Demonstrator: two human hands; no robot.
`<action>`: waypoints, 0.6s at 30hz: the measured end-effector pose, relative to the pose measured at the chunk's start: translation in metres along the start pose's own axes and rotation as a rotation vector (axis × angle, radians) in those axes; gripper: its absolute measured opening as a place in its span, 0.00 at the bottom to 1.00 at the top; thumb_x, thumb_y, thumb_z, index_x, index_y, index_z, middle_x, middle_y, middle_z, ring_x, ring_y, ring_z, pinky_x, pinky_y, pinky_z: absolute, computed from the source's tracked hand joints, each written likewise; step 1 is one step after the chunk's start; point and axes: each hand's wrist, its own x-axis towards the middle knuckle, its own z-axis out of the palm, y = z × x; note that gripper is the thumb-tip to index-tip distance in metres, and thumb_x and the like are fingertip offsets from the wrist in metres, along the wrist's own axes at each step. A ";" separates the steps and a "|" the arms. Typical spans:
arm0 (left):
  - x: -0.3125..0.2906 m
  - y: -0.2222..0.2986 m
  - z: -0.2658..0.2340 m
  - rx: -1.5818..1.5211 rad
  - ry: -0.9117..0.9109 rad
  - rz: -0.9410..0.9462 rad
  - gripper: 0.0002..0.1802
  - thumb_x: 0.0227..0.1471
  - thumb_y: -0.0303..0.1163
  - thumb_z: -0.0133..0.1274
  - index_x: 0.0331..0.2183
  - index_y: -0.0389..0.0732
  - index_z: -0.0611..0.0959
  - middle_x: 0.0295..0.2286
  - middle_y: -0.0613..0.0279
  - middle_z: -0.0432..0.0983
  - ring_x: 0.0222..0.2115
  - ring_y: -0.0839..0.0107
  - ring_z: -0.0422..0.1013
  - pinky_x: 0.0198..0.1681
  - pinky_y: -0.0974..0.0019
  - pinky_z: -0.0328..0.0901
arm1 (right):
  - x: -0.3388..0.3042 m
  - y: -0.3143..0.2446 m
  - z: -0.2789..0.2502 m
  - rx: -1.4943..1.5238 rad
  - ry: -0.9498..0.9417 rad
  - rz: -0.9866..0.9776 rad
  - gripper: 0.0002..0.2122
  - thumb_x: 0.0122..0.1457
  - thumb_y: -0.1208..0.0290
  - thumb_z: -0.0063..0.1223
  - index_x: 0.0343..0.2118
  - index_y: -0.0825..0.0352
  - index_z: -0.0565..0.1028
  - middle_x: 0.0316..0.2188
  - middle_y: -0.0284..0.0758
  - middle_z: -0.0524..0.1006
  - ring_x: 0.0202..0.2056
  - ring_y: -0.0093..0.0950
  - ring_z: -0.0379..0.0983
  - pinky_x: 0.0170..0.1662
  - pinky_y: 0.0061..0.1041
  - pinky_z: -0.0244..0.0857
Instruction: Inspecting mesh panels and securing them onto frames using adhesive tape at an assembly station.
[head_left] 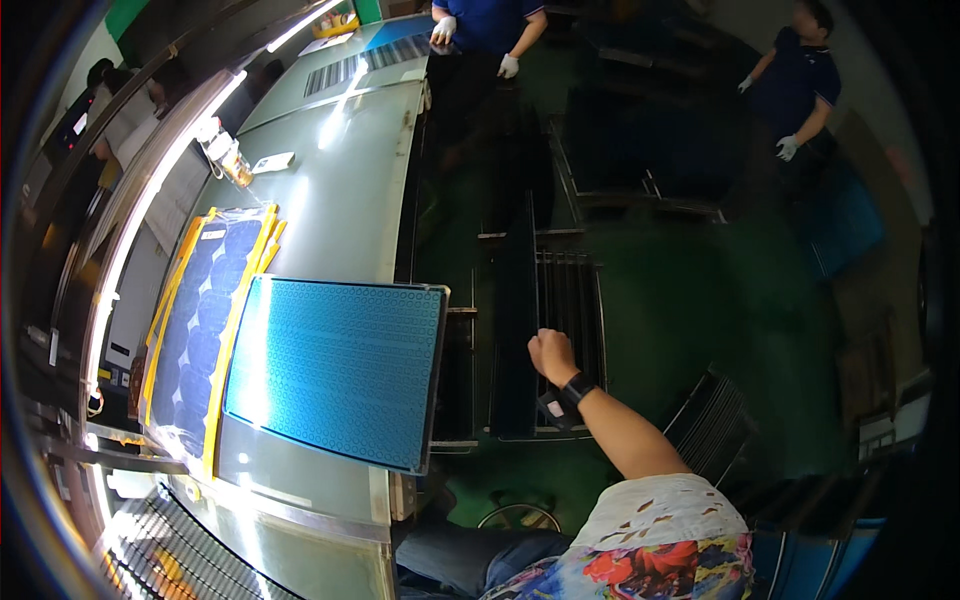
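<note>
My right hand (553, 355), with a black band on its wrist, is stretched out to the right of the table. Its fingers are curled closed at the upright edge of a thin dark panel (515, 320), which stands in a slatted rack (572, 310); the fingertips are partly hidden. My left hand is out of the picture. On the table to the left lies a blue rectangular panel (335, 365) with a fine dotted pattern. It partly overlaps a solar panel (205, 315) of dark blue cells, edged in yellow.
The grey table (350, 190) runs away along the left, under a bright tube light (165, 165). A person (490, 25) in white gloves stands at its far end; another person (805, 85) stands far right. More slatted racks (710, 420) stand on the green floor.
</note>
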 end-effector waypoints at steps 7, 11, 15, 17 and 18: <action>-0.010 -0.023 -0.009 -0.070 0.010 0.106 0.13 0.61 0.27 0.48 0.42 0.26 0.79 0.35 0.47 0.80 0.32 0.61 0.79 0.35 0.64 0.75 | -0.061 0.027 -0.169 0.407 0.185 -0.065 0.18 0.59 0.69 0.53 0.16 0.70 0.62 0.11 0.34 0.60 0.17 0.20 0.55 0.20 0.31 0.51; -0.010 -0.028 -0.010 -0.105 -0.016 0.161 0.13 0.61 0.27 0.49 0.42 0.26 0.80 0.35 0.48 0.81 0.32 0.61 0.79 0.36 0.64 0.75 | -0.097 0.024 -0.255 0.500 0.296 -0.073 0.19 0.63 0.69 0.51 0.17 0.66 0.60 0.15 0.21 0.55 0.21 0.13 0.48 0.22 0.24 0.44; -0.010 -0.028 -0.011 -0.144 -0.027 0.228 0.14 0.61 0.27 0.49 0.42 0.27 0.80 0.35 0.48 0.81 0.32 0.62 0.79 0.36 0.65 0.75 | -0.126 -0.002 -0.310 0.678 0.409 -0.083 0.18 0.65 0.70 0.50 0.17 0.63 0.60 0.17 0.17 0.56 0.21 0.11 0.48 0.23 0.21 0.42; -0.011 -0.029 -0.008 -0.198 -0.011 0.275 0.14 0.61 0.28 0.49 0.43 0.27 0.80 0.35 0.49 0.81 0.32 0.62 0.79 0.36 0.65 0.75 | -0.137 -0.022 -0.326 0.725 0.486 -0.164 0.18 0.64 0.70 0.50 0.17 0.61 0.60 0.18 0.17 0.57 0.21 0.11 0.49 0.23 0.20 0.42; -0.012 -0.030 -0.006 -0.238 -0.002 0.290 0.14 0.61 0.28 0.49 0.43 0.27 0.80 0.35 0.49 0.81 0.32 0.62 0.79 0.36 0.65 0.75 | -0.143 -0.032 -0.334 0.745 0.542 -0.211 0.18 0.64 0.71 0.50 0.17 0.60 0.61 0.18 0.17 0.57 0.22 0.11 0.49 0.23 0.20 0.42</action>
